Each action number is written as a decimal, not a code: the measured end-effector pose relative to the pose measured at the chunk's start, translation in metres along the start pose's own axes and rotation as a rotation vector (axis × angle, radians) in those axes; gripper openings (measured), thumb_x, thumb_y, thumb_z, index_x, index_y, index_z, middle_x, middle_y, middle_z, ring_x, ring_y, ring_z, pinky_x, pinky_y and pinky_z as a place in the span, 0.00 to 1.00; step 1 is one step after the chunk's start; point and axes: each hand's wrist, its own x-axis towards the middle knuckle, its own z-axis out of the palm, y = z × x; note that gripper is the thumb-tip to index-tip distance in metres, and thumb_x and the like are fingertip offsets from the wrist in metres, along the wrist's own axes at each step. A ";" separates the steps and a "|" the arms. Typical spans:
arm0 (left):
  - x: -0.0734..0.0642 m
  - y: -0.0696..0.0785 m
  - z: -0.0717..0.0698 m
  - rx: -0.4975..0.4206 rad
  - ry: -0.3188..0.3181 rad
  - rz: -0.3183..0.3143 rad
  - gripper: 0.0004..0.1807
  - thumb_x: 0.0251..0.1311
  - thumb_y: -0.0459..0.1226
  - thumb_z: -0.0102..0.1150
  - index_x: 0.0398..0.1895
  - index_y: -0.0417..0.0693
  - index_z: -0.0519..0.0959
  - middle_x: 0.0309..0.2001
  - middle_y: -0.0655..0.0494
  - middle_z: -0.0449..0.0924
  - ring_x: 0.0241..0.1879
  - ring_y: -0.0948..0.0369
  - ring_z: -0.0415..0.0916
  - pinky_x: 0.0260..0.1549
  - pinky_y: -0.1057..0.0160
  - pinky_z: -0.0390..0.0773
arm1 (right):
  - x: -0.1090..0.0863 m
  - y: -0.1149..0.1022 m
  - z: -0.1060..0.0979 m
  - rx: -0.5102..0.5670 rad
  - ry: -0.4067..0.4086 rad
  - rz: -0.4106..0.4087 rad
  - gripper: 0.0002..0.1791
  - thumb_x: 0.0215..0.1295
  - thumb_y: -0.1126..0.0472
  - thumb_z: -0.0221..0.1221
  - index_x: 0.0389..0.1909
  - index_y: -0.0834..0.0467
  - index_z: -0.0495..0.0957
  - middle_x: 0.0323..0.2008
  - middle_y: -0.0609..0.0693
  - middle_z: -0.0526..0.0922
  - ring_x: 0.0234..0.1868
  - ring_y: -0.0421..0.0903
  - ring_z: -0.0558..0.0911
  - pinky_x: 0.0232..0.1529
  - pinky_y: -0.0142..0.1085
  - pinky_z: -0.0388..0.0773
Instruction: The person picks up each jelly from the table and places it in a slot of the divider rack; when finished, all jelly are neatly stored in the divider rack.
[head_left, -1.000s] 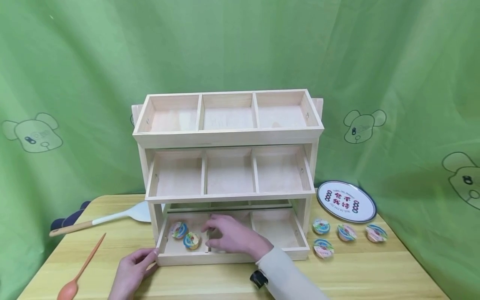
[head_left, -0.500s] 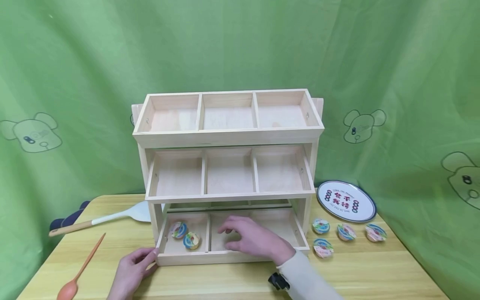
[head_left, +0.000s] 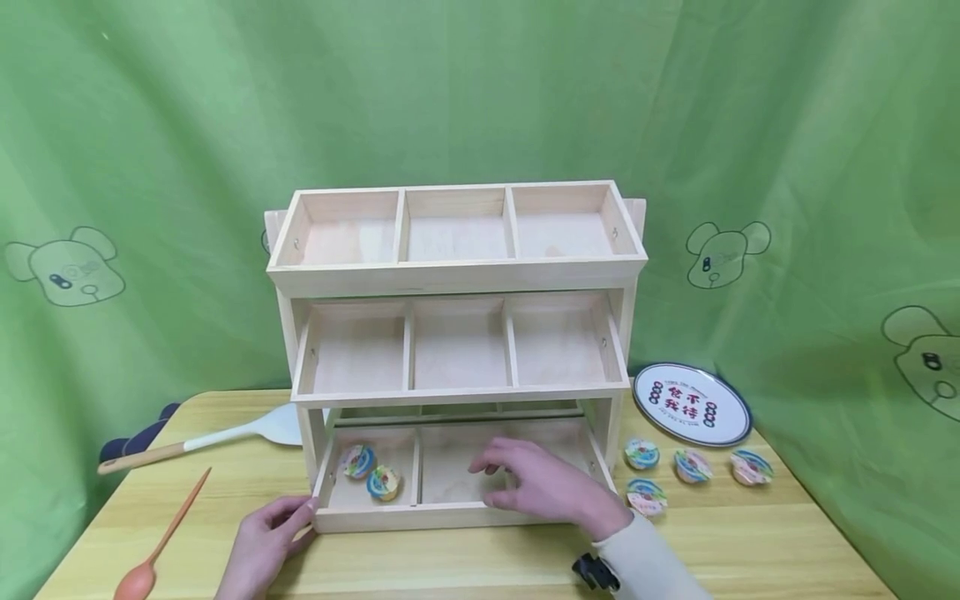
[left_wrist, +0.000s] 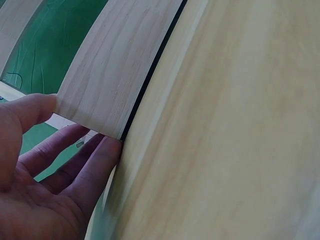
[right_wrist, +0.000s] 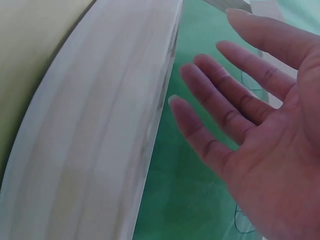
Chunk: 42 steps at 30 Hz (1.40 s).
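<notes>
A pale wooden three-tier rack point(head_left: 450, 277) stands on the table, each tier split into three compartments. My left hand point(head_left: 264, 537) holds the front left corner of the bottom tray point(head_left: 465, 517); in the left wrist view the thumb and fingertips touch the end of its front board point(left_wrist: 112, 70). Two small jelly cups, a blue-rimmed one point(head_left: 358, 460) and a yellowish one point(head_left: 383, 482), lie in the bottom left compartment. Over the bottom tray's middle and right compartments hovers my right hand point(head_left: 543, 487), fingers loosely bent. Nothing is in the right palm point(right_wrist: 270, 165) in the right wrist view.
Several more jelly cups point(head_left: 692, 465) lie on the table point(head_left: 787, 542) right of the rack. Behind them is a white oval plate point(head_left: 692, 403) with a dark rim. On the left lie a white spatula point(head_left: 225, 433) with a wooden handle and an orange spoon point(head_left: 137, 579).
My right hand has moved right, away from the left compartment divider, holding nothing. The left hand keeps its place at the tray corner, and both jelly cups in the tray stay put.
</notes>
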 end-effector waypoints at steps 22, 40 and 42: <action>0.001 -0.002 0.000 0.000 -0.003 -0.014 0.15 0.66 0.31 0.60 0.50 0.24 0.77 0.50 0.39 0.77 0.48 0.53 0.78 0.47 0.61 0.84 | -0.053 0.031 -0.019 0.021 0.139 0.037 0.19 0.61 0.55 0.67 0.53 0.49 0.80 0.51 0.37 0.78 0.55 0.44 0.75 0.59 0.51 0.76; 0.001 -0.001 0.000 -0.015 0.006 -0.011 0.15 0.65 0.30 0.60 0.50 0.24 0.77 0.50 0.39 0.77 0.48 0.55 0.78 0.47 0.61 0.84 | -0.078 0.048 -0.023 -0.015 0.185 0.074 0.18 0.59 0.54 0.68 0.50 0.43 0.79 0.51 0.35 0.77 0.57 0.49 0.75 0.60 0.57 0.74; 0.001 -0.002 0.000 -0.016 0.006 -0.010 0.16 0.65 0.30 0.60 0.50 0.24 0.77 0.50 0.39 0.77 0.48 0.55 0.78 0.48 0.61 0.84 | -0.082 0.051 -0.023 -0.006 0.196 0.088 0.18 0.59 0.54 0.69 0.50 0.43 0.79 0.52 0.37 0.78 0.58 0.51 0.75 0.60 0.57 0.74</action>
